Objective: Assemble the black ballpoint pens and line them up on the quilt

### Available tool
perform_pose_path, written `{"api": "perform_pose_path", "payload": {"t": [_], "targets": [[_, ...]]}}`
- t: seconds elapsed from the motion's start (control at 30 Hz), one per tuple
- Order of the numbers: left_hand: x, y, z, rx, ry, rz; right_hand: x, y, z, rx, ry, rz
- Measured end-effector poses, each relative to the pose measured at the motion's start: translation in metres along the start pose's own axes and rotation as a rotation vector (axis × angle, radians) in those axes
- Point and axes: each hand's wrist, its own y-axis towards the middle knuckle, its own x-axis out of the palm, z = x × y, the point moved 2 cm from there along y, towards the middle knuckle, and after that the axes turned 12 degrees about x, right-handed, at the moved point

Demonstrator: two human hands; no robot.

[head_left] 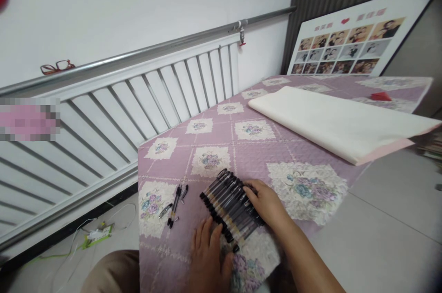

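A row of several black gel pens [231, 205] lies side by side on the flowered tablecloth. Their dark tips point to the lower left and the caps to the upper right. My left hand [209, 254] rests by the tip ends, fingers stretched out, fingertips at the pens' edge. Against the cap ends on the other side lies my right hand [265, 201], its thumb and forefinger extended; its other fingers are partly hidden. Left of the row, a couple of separate pens [175, 203] lie near a small silver metal piece [165, 211].
The purple tablecloth [248, 152] carries a large folded white sheet [334, 118] and a small red item [380, 96]. A radiator [152, 95] borders the table at the left, with glasses [57, 67] above. On the floor sits a power strip [98, 235] with cords. A photo board [345, 44] leans behind.
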Motion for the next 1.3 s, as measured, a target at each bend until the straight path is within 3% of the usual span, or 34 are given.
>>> {"api": "perform_pose_path", "payload": {"t": [0.7, 1.3], "targets": [[-0.005, -0.001, 0.01, 0.024, 0.041, 0.049, 0.0, 0.0, -0.003, -0.015, 0.003, -0.026], [0.004, -0.003, -0.005, 0.126, -0.06, 0.113, -0.003, 0.001, 0.005, 0.0, 0.026, 0.12]]}}
